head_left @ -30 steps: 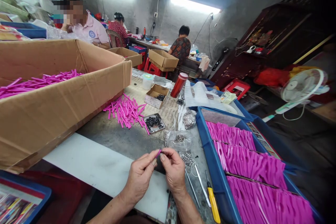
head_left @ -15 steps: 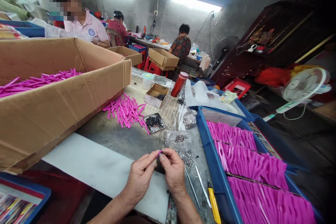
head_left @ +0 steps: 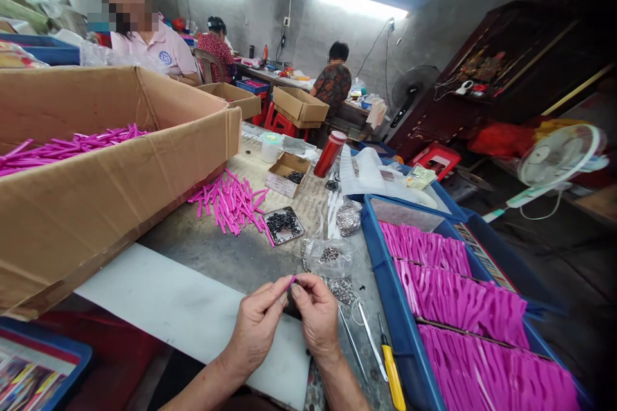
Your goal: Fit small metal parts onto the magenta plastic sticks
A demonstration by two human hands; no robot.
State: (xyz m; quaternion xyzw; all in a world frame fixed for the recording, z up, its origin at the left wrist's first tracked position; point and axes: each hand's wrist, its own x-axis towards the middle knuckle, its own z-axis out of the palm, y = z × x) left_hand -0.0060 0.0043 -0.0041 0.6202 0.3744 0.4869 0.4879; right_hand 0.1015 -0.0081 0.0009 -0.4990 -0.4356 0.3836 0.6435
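Observation:
My left hand (head_left: 256,321) is closed on a thin magenta plastic strip (head_left: 292,280); only the strip's end shows above the fingertips. Against it, my right hand (head_left: 318,316) is pinched with thumb and forefinger, and what lies between them is too small to make out. Both hands hover over the right end of a pale flat board (head_left: 193,305). Beyond them lies a pile of loose magenta strips (head_left: 231,202). Beside that pile is a small square tray (head_left: 282,226) of tiny black parts. Clear bags of small metal parts (head_left: 332,257) sit just past my right hand.
A large cardboard box (head_left: 120,186) of magenta strips stands at left. On the right, a blue crate (head_left: 395,308) holds rows of magenta pieces. A yellow-handled screwdriver (head_left: 393,376), tweezers (head_left: 354,343) and a red flask (head_left: 330,154) are on the table. Co-workers sit behind.
My hands stay almost in the same place, pinched together. The co-worker at the far left has shifted slightly to the left.

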